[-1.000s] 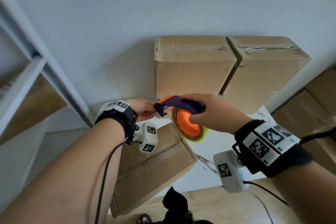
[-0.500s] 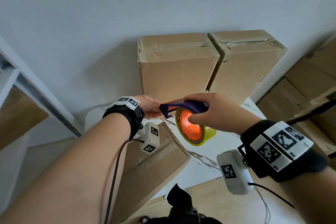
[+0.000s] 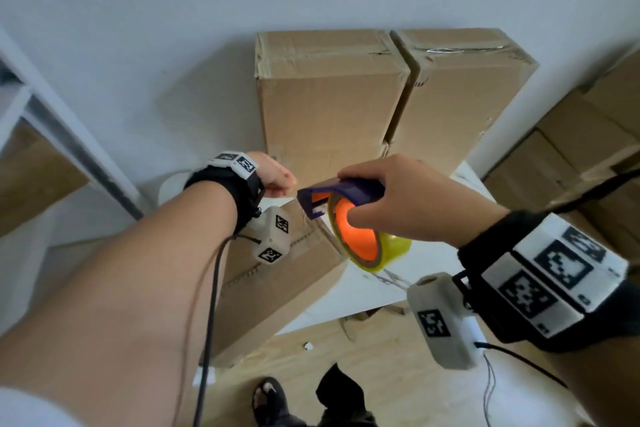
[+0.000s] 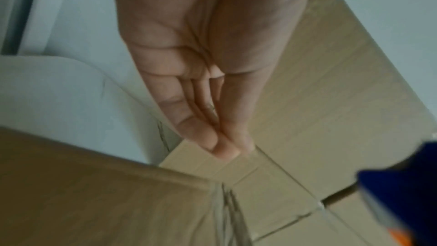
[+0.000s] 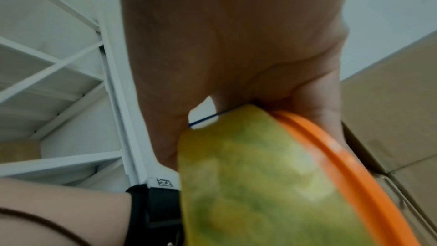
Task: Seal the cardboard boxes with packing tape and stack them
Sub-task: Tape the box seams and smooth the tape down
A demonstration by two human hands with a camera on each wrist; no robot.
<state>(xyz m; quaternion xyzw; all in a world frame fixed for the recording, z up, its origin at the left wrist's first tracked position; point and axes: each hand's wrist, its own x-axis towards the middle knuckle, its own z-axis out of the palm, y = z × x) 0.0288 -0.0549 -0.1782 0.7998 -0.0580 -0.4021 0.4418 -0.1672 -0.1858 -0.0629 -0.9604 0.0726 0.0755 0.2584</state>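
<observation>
Our right hand [image 3: 408, 199] grips tape dispenser [image 3: 349, 218] above unsealed box [image 3: 277, 284] on table [image 3: 426, 263]. Left hand [image 3: 273, 177] fingers straight, pressed together near cutter, likely seeking tape end; pinch unclear.

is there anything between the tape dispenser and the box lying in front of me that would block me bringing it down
Nothing visible does. The right hand holds the tape dispenser above the near box, with open air between. The left hand sits by the dispenser's front end, off to the side.

No readable text shows anywhere; the wrist bands [image 3: 550, 274] carry only black-and-white square marker patterns.
</observation>
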